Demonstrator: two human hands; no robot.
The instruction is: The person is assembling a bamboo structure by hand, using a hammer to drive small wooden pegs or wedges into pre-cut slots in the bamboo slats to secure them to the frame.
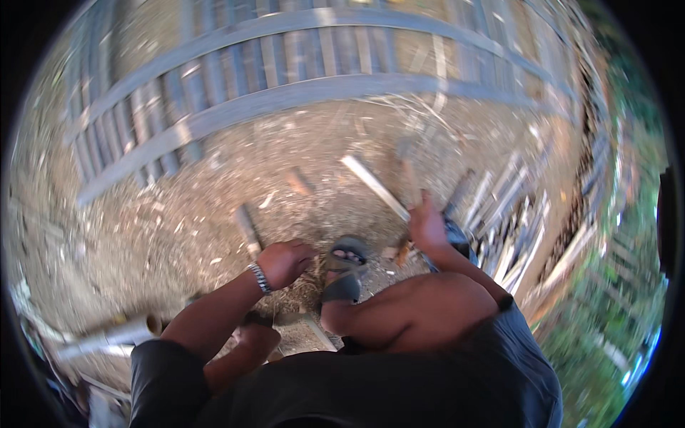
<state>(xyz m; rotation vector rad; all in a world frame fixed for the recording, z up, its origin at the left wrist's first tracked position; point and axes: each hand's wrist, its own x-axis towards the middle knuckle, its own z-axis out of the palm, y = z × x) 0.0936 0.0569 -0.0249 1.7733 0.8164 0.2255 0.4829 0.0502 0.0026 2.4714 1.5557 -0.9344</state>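
My right hand (427, 227) is closed at the near end of a pale, narrow wood strip (372, 185) that slants away to the upper left. Just beyond it lies a blurred tool (409, 171) with a brown handle and a grey head, its kind unclear. My left hand (284, 262), with a metal band (259, 278) on the wrist, is curled with its knuckles up; whatever its fingers hold, if anything, is hidden. Beside it a wooden handle-like piece (246, 227) rests on the ground, its near end close to my knuckles. My sandalled foot (346, 260) stands between the hands.
A slatted wooden frame (314, 89) stretches across the far side. Several split strips (510, 221) lie in a pile at the right. A reddish-brown chunk (300, 182) sits on the chip-strewn dirt. At the lower left is a hollow bamboo pole (118, 335).
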